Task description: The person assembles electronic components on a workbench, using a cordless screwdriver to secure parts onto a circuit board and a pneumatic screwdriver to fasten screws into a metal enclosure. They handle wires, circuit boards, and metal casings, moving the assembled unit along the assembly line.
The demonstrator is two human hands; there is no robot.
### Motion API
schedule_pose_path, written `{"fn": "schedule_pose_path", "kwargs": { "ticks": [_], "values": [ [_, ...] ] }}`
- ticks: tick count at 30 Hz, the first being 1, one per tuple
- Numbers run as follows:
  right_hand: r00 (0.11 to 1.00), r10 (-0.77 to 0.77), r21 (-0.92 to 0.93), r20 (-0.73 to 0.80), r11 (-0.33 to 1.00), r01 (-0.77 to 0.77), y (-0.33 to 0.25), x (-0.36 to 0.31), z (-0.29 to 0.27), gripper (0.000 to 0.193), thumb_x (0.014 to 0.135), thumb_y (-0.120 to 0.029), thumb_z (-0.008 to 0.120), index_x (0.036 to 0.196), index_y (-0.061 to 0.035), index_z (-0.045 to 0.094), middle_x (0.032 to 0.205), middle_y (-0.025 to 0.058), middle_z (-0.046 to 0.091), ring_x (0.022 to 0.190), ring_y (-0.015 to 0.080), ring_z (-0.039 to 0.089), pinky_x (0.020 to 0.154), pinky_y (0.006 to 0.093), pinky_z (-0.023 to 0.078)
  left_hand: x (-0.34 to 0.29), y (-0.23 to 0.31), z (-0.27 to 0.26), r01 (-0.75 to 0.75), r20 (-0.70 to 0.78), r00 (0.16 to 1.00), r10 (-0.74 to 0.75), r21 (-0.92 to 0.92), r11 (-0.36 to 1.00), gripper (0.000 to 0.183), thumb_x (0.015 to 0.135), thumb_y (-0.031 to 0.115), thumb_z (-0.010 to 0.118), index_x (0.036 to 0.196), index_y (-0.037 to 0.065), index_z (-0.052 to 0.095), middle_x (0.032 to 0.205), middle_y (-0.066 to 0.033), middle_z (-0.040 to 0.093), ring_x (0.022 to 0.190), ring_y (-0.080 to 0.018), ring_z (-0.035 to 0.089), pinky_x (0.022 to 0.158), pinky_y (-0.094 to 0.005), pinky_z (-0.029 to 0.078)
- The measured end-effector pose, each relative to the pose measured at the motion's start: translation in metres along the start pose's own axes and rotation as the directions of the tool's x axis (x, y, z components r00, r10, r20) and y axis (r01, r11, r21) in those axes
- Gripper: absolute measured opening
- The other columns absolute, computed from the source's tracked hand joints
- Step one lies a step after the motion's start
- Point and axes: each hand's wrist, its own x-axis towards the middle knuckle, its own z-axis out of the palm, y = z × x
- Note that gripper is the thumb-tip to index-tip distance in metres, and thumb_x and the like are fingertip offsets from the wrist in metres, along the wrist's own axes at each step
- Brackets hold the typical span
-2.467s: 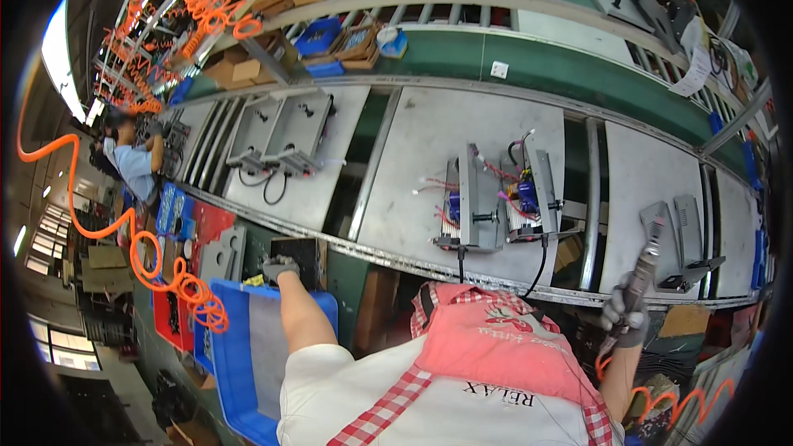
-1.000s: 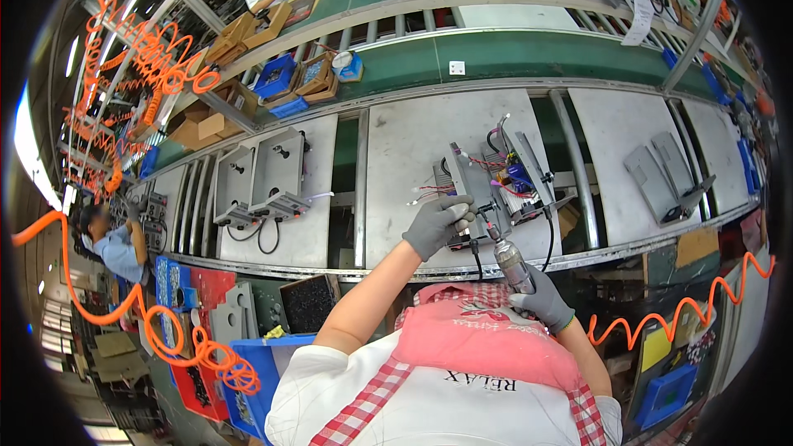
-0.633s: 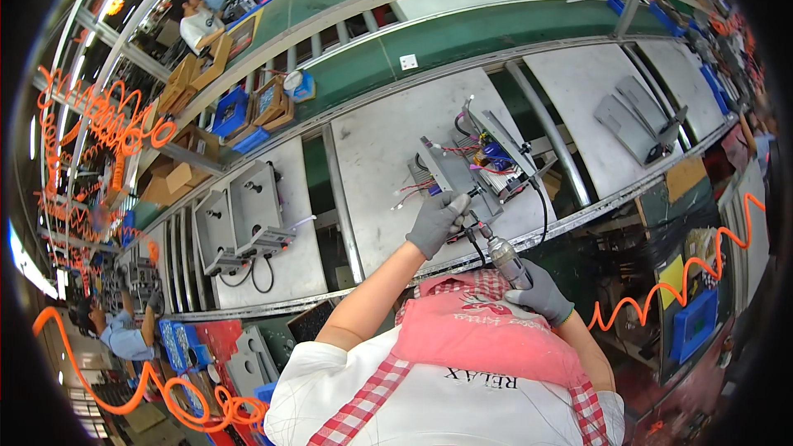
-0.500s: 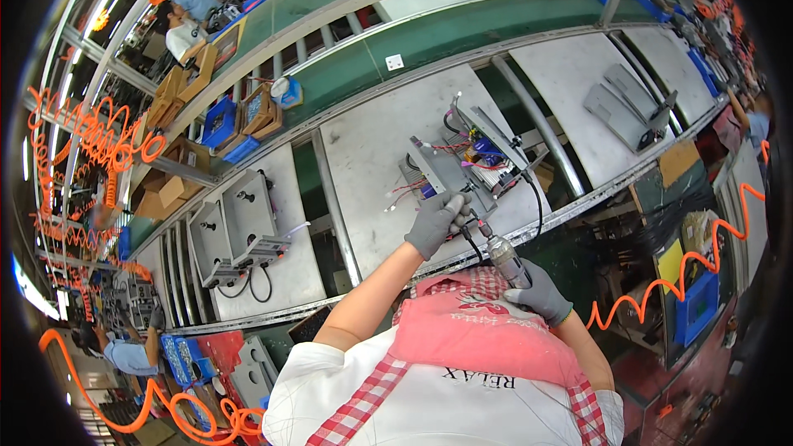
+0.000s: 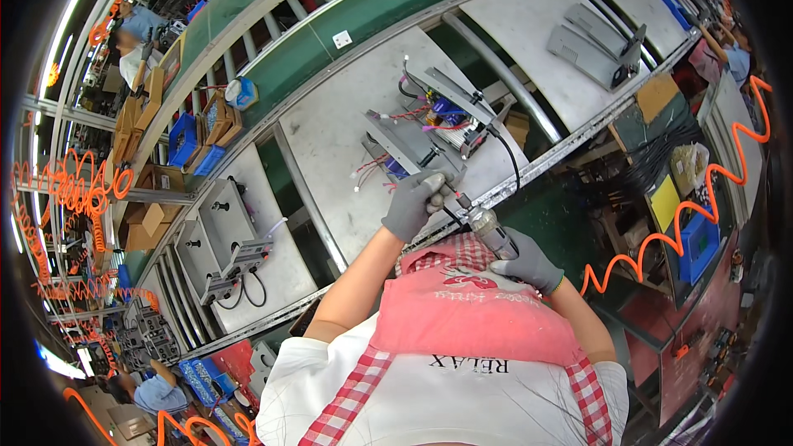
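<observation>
My right hand (image 5: 533, 264), in a grey glove, is wrapped around a silver air screwdriver (image 5: 493, 234) held near my apron. The tool's bit end points up and left, close to the fingertips of my left hand (image 5: 415, 205). That hand, also gloved in grey, is closed in a pinch at the near edge of a grey metal chassis (image 5: 402, 142); what it pinches is too small to make out. Red wires and a blue-purple component (image 5: 447, 111) sit inside the chassis. A black cable (image 5: 514, 161) loops from its right side over the conveyor's near edge.
The chassis rests on a pale board (image 5: 318, 136) on a roller conveyor. Another grey chassis (image 5: 219, 239) stands to the left, and grey metal panels (image 5: 599, 45) lie to the right. An orange coiled hose (image 5: 640, 260) hangs at right. Blue bins (image 5: 183, 140) stand beyond the conveyor.
The whole view has shifted, so the conveyor and chassis appear farther left. My hands keep nearly the same hold, with the screwdriver's tip still by my left fingers.
</observation>
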Motion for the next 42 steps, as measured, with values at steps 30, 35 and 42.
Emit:
{"fn": "schedule_pose_path", "kwargs": {
  "ticks": [30,35,42],
  "values": [
    [0.967,0.240,-0.215,-0.087,0.943,-0.254,0.110,0.048,-0.006,0.051,0.074,-0.052,0.069,0.091,-0.0047,0.058,0.082,0.0107,0.060,0.075,0.0200,0.057,0.069,0.0342,0.045,0.086,-0.009,-0.108,0.253,-0.562,0.827,0.017,0.399,0.882,0.043,0.083,0.041,0.066,0.087,-0.002,0.062,0.069,-0.0057,0.059,0.053,-0.0134,0.051,0.048,-0.0268,0.040],
    [0.974,0.208,-0.289,-0.094,0.930,-0.226,0.128,0.063,-0.001,0.056,0.073,-0.056,0.068,0.090,-0.0033,0.057,0.081,0.0120,0.060,0.075,0.0219,0.059,0.070,0.0337,0.045,0.089,-0.011,-0.085,0.187,-0.597,0.792,0.125,0.433,0.882,0.040,0.083,0.039,0.065,0.079,0.000,0.061,0.066,-0.0060,0.057,0.052,-0.0137,0.050,0.048,-0.0278,0.041],
    [0.976,0.197,-0.268,-0.093,0.939,-0.215,0.135,0.076,0.002,0.061,0.071,-0.059,0.067,0.090,-0.0019,0.057,0.082,0.0156,0.062,0.077,0.0265,0.060,0.071,0.0357,0.045,0.098,-0.010,-0.094,0.272,-0.629,0.766,0.130,0.501,0.821,0.041,0.083,0.039,0.065,0.077,-0.002,0.062,0.067,-0.0079,0.059,0.056,-0.0151,0.052,0.053,-0.0305,0.042]
  ]
}}
